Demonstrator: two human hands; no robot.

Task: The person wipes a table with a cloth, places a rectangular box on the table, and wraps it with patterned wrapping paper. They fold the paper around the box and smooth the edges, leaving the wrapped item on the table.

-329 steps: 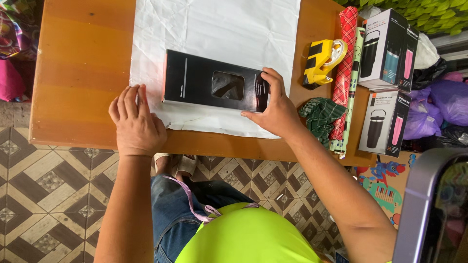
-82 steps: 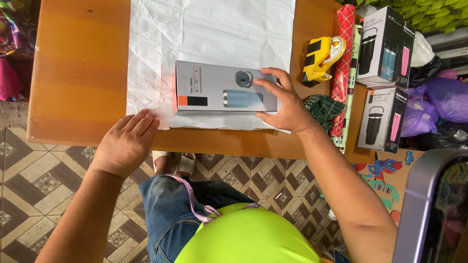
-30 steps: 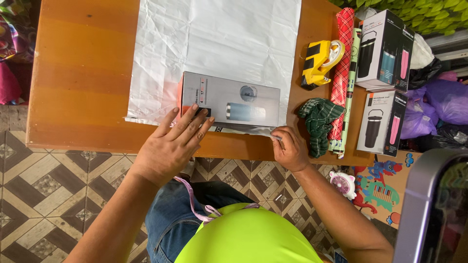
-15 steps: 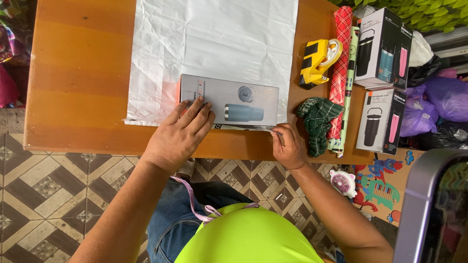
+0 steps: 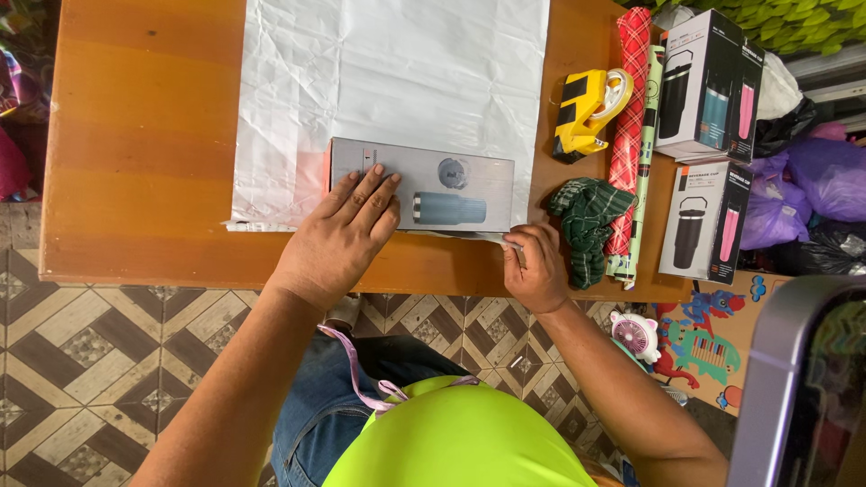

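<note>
Grey tumbler box lies flat on white wrapping sheet, near front edge of wooden table. Left hand flat on box, fingers spread, pressing. Right hand pinches sheet's near edge by box corner. Risks: thin sheet tears if tugged hard; box skids if palm eases; fold goes crooked. Tape dispenser, wrapping rolls near, to right.

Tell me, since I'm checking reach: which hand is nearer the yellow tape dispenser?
Right. The right hand pinches the paper's corner below the tape dispenser; the left hand rests on the box, farther away.
</note>
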